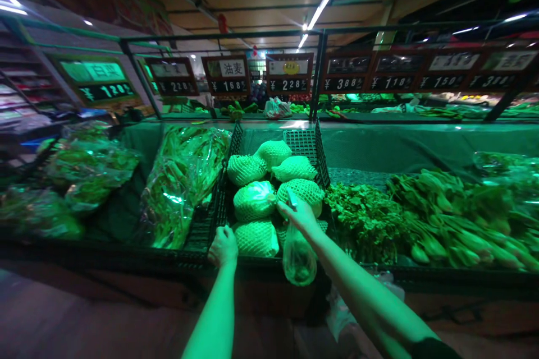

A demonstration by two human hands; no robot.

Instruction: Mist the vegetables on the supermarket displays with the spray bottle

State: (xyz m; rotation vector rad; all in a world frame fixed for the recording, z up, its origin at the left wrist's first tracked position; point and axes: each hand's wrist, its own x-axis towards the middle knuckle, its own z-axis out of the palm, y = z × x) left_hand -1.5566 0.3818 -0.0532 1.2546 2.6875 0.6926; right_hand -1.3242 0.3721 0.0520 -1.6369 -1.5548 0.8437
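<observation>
Several round cabbages in foam net sleeves lie in a black plastic crate (236, 143). My left hand (223, 247) is curled closed over the crate's front left corner, beside the front left cabbage (256, 238). My right hand (298, 214) reaches in over the right side. Its fingertips are drawn together between the middle left cabbage (252, 201) and the middle right cabbage (305, 190); what they pinch, if anything, I cannot make out. Below my right wrist hangs a rounded, see-through wrapped thing (300, 261), its contents unclear. The rear cabbage (273, 152) sits farther back.
Bagged leafy greens (181, 185) lie left of the crate, and wrapped vegetables (90, 168) farther left. To the right are loose leafy herbs (364, 216) and bok choy (455, 235). Price signs (290, 76) hang from a rail above the shelf.
</observation>
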